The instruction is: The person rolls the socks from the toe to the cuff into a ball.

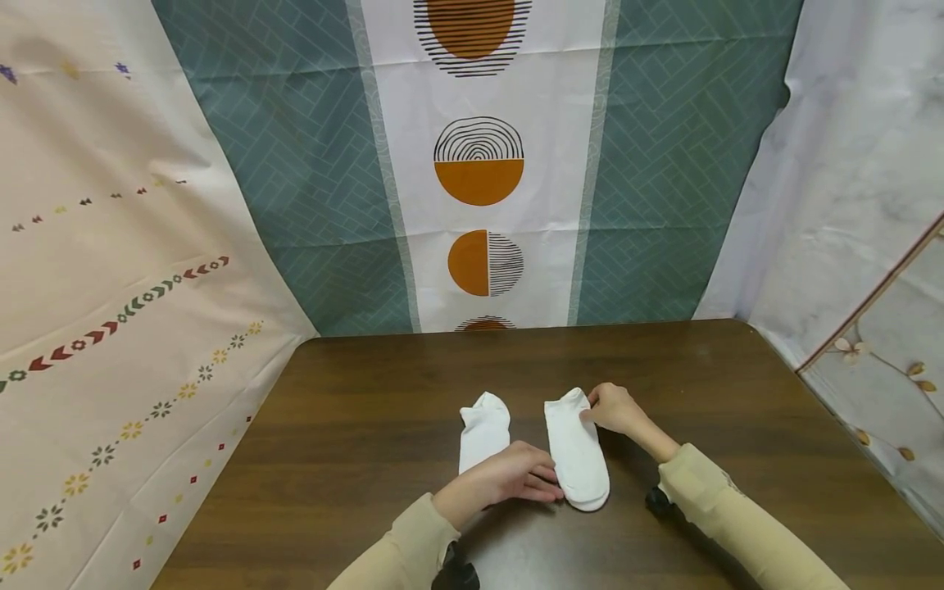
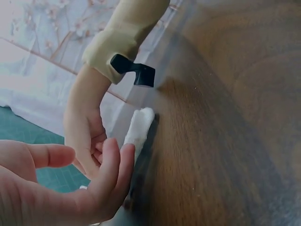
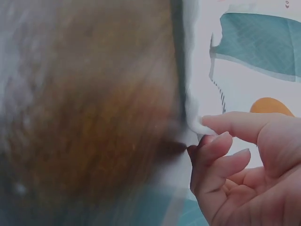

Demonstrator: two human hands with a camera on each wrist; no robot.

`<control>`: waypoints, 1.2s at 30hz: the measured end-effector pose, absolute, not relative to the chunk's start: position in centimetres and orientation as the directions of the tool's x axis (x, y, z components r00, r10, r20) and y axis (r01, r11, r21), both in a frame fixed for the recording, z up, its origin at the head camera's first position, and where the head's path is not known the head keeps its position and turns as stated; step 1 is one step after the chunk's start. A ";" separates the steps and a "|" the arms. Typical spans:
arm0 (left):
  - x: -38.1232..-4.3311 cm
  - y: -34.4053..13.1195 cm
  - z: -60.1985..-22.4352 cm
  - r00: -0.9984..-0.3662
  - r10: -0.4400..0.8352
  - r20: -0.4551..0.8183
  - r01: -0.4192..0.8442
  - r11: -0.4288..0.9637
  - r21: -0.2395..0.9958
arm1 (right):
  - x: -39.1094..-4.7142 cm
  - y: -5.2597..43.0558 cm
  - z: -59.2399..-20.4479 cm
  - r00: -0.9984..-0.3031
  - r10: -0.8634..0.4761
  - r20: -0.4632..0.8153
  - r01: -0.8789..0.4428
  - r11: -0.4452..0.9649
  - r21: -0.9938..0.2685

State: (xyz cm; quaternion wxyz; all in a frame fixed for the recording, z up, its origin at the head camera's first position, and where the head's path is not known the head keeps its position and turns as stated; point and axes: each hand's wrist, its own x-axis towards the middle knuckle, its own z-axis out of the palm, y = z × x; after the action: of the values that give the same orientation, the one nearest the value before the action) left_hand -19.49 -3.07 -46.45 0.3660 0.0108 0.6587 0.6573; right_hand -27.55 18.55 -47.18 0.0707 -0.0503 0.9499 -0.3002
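Two white ankle socks lie on the brown table. The right sock (image 1: 578, 459) lies with its cuff towards the far edge and shows a doubled outline at its toe. My right hand (image 1: 614, 407) pinches its side near the cuff; in the right wrist view, the thumb and fingers of that hand (image 3: 235, 160) grip the white fabric edge (image 3: 200, 127). My left hand (image 1: 512, 475) has loosely bent fingers, their tips right at the right sock's left side. Behind it, the left sock (image 1: 484, 430) is partly hidden. The left wrist view shows this hand (image 2: 66, 183) holding nothing.
The wooden table (image 1: 354, 426) ends at a patterned green and white cloth (image 1: 317, 164) hanging behind. A cream printed cloth (image 1: 133, 328) hangs on the left, and a pale marbled one (image 1: 848, 205) on the right. Black wrist mounts (image 1: 455, 569) sit at both sleeves.
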 end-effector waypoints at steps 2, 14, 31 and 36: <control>-19.6 -3.0 -46.4 -0.733 0.486 -0.475 -0.462 0.156 0.873 | -27.5 18.5 -47.3 -0.983 -0.147 -0.108 -0.054 0.802 -0.595; -20.2 -1.9 -46.4 -0.785 0.378 -0.491 -0.389 0.315 0.866 | -27.0 18.2 -47.5 -0.976 -0.142 -0.166 0.007 0.739 -0.673; -21.0 -1.6 -47.4 -0.797 0.381 -0.468 -0.309 0.410 0.858 | -27.1 18.2 -47.5 -0.969 -0.118 -0.217 0.085 0.668 -0.740; -21.0 -1.7 -47.3 -0.760 0.393 -0.518 -0.360 0.409 0.838 | -27.7 18.4 -47.7 -0.976 -0.120 -0.182 0.035 0.739 -0.673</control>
State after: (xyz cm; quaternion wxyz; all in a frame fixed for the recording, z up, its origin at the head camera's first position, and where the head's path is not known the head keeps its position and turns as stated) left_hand -20.98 -1.69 -47.31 0.3465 0.0107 0.7646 0.5433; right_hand -27.70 18.36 -47.65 0.1070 -0.0230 0.9263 -0.3604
